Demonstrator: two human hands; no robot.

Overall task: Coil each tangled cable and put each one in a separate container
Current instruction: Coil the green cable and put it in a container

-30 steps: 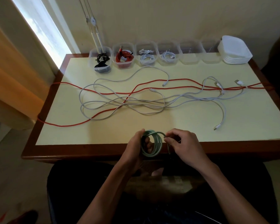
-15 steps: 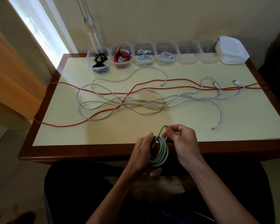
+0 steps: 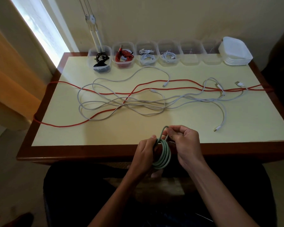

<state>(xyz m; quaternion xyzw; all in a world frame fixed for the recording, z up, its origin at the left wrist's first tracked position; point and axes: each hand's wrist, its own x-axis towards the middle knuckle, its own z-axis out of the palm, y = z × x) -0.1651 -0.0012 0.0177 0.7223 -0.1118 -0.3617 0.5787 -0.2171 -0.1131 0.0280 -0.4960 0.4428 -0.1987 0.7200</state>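
Note:
A coiled pale green cable (image 3: 164,156) hangs over the table's near edge. My left hand (image 3: 144,154) grips the coil on its left side. My right hand (image 3: 184,141) pinches the cable's loose end loop at the top of the coil. A long red cable (image 3: 105,93) and tangled white cables (image 3: 138,104) sprawl across the tabletop. Along the back stand clear containers: one with a black cable (image 3: 100,60), one with a red cable (image 3: 123,56), two with white cables (image 3: 147,54) (image 3: 168,54), and two with nothing in them (image 3: 191,53) (image 3: 211,52).
A stack of white lids (image 3: 235,52) sits at the back right. The table (image 3: 88,149) has a brown wooden border. The red cable drops over both side edges. A lamp arm (image 3: 93,30) rises behind the containers. A window and a curtain are on the left.
The coil turned from facing me to edge-on and dropped lower over the table edge. My right hand lifted the cable's end into a small loop above the coil.

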